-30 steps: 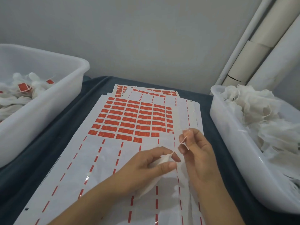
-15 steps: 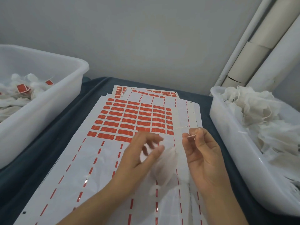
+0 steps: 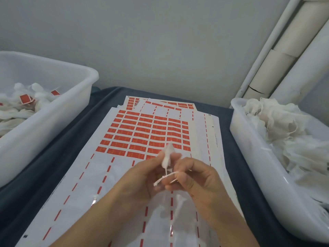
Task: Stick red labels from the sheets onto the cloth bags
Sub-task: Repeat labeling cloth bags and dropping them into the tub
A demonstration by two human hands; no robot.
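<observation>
Currently both hands, left (image 3: 142, 182) and right (image 3: 197, 180), pinch one small cloth bag (image 3: 167, 155) and its string above the label sheet (image 3: 142, 134); no label on it yet, so peeling one likely comes next.

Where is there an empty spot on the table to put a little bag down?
The peeled white part of the top label sheet, left of the left hand, is bare. So is the dark cloth strip between the sheets and the left tub. Both tubs are crowded with bags, and the right tub sits close against the sheets.
</observation>
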